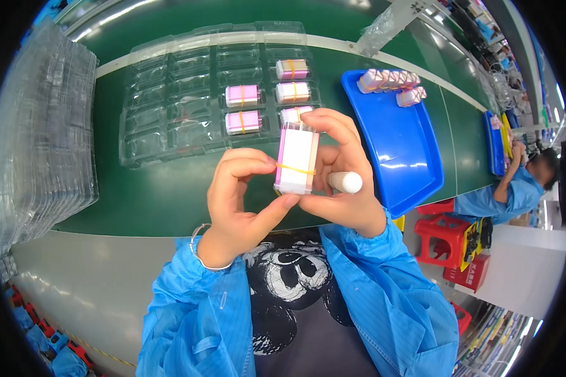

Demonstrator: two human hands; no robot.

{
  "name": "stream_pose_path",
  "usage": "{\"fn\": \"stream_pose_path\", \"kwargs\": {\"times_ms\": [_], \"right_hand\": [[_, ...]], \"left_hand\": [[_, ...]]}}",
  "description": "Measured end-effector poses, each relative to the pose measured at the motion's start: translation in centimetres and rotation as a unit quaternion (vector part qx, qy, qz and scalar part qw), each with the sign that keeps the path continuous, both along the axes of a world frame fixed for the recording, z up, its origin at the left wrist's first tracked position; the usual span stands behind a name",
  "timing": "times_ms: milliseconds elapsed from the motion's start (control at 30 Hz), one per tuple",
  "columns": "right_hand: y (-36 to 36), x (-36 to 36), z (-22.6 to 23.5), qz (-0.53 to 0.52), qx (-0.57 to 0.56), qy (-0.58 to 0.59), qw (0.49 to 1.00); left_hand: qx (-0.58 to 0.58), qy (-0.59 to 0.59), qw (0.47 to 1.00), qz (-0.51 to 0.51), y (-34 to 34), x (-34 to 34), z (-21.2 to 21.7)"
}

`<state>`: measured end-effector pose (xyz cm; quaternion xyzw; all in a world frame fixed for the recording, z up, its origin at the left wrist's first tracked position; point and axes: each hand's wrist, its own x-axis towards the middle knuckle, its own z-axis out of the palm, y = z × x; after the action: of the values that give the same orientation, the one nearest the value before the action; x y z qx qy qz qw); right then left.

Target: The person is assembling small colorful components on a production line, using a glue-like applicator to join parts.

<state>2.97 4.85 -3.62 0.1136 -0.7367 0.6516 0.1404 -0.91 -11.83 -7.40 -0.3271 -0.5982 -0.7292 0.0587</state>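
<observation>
In front of my chest I hold up a small boxy pack (297, 154), white with pink and peach sides, clear plastic at its ends and a yellow rubber band around it. My left hand (239, 198) pinches its lower left side between thumb and fingers. The fingers of my right hand (349, 160) grip its right side and top. Tucked in that same hand is a white round-ended cylinder (346, 182), its far part hidden by fingers. Just beyond lies a clear compartmented tray (148, 129), with several similar banded packs (243, 95) in its right-hand columns.
A blue tray (402, 154) to the right carries a row of banded packs (388, 80) at its far end. Clear plastic trays are stacked high (41, 138) at the left of the green table (132, 207). Another person (506, 188) works at far right, near red stools (443, 239).
</observation>
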Motion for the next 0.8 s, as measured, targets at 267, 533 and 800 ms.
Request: {"fn": "stream_pose_path", "kwargs": {"times_ms": [267,533,800], "right_hand": [[0.8,0.5,-0.2,0.117,-0.057,-0.067,0.989],[1.5,0.9,1.1,0.087,0.082,-0.052,0.991],[1.4,0.9,0.3,0.062,0.113,0.003,0.992]], "left_hand": [[-0.129,0.107,0.985,-0.036,-2.0,-2.0,2.2],[-0.183,0.109,0.977,-0.018,-2.3,-1.4,1.8],[-0.174,0.132,0.976,-0.026,-2.0,-1.3,1.7]]}}
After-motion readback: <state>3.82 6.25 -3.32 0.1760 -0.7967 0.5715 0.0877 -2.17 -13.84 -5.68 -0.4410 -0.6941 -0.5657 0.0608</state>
